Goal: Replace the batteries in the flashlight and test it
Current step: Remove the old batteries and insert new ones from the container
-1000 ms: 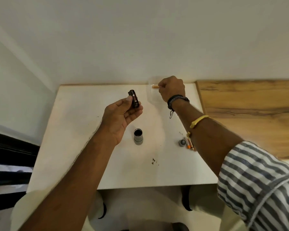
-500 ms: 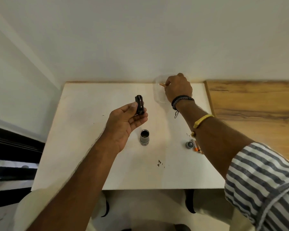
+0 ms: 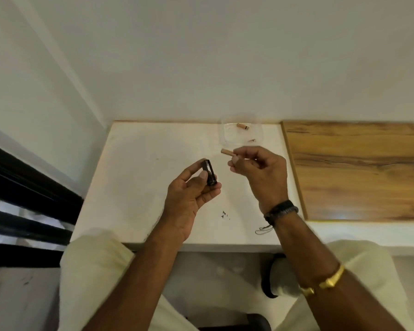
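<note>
My left hand (image 3: 189,197) grips a small black battery holder (image 3: 209,172) between thumb and fingers, above the middle of the white table (image 3: 134,177). Just to its right, my right hand (image 3: 261,170) pinches a copper-coloured battery (image 3: 227,152), whose free end points left toward the holder. The two are a short gap apart. Behind my right hand, a clear plastic tray (image 3: 242,133) at the table's far edge holds another copper battery (image 3: 242,126) and a second one near its front. The flashlight body and cap are hidden behind my arms.
A wood-grain surface (image 3: 359,170) adjoins the table on the right. A white wall rises directly behind the table. Dark bars (image 3: 22,199) stand at the left. Small dark marks (image 3: 224,215) dot the table near its front edge.
My right hand has drawn back from the clear tray with a battery and come beside the holder. My left hand has shifted slightly toward me. The view has tilted down, hiding the flashlight parts.
</note>
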Demonstrator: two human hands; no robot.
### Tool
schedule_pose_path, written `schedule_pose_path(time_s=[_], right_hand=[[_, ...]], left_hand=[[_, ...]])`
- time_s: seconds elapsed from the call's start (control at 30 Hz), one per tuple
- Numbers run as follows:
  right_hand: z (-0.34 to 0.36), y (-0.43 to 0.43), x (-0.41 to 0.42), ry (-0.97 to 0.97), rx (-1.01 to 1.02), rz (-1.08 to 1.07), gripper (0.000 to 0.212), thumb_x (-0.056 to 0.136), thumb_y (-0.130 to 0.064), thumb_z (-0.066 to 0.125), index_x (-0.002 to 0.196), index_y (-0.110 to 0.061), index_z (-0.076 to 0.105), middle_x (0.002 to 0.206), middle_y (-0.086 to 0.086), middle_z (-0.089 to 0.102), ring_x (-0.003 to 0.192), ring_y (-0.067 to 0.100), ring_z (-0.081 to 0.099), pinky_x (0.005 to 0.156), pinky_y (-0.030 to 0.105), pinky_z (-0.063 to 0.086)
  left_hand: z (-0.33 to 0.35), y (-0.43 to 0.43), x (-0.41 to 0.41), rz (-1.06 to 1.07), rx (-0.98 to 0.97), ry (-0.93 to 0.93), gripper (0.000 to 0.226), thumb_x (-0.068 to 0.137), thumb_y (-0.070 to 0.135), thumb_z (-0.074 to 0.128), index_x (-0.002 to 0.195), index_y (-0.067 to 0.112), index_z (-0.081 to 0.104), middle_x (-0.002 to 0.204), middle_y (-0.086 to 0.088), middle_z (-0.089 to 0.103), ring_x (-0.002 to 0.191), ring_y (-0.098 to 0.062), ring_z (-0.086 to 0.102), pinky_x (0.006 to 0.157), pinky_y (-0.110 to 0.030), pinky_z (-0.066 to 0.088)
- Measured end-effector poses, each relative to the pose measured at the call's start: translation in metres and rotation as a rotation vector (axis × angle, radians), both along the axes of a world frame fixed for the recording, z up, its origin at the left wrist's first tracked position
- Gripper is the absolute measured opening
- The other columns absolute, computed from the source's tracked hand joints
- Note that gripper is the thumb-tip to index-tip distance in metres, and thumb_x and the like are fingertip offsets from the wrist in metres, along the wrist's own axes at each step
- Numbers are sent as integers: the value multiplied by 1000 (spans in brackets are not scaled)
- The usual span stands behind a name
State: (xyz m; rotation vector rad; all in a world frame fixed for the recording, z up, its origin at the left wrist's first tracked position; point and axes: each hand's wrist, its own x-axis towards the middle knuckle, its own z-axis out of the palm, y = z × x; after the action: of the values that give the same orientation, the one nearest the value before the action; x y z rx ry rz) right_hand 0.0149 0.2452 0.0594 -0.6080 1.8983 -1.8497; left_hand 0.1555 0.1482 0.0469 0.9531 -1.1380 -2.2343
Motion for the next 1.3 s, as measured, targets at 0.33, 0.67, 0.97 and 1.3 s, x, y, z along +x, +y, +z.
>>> schedule_pose_path(time_s=[0.33,0.67,0.97,1.3], right_hand=[[-6,48,44,482,247,149,18,91,-11,71,103,-20,81,93,-6,77,85,9,71,80,34,61],[-4,51,47,705,383,170,15,89,-13,75,101,-20,81,87,-2,76,77,6,62,75,16,51],[-3,49,36,270,355,217,11,76,-15,87,84,-20,82,76,-6,75,72,9,70,76,26,60],[-5,26,5,-26,197,76,11,80,-7,82,91,-11,81,83,8,79,80,25,76,74,33,63]], left_hand=[[-10,26,20,-65,-73,-16,39,97,15,61,136,16,58,114,-22,71,100,-36,72,85,-38,60],[-16,32,21,-153,-198,-49,33,96,12,62,129,10,61,110,-18,74,102,-35,72,88,-42,59],[-14,30,23,-259,-247,-48,34,99,10,57,133,12,60,114,-22,71,106,-34,70,90,-45,58],[-4,15,7,-80,-101,10,34,93,7,66,126,12,64,103,-14,75,102,-34,72,84,-38,60]])
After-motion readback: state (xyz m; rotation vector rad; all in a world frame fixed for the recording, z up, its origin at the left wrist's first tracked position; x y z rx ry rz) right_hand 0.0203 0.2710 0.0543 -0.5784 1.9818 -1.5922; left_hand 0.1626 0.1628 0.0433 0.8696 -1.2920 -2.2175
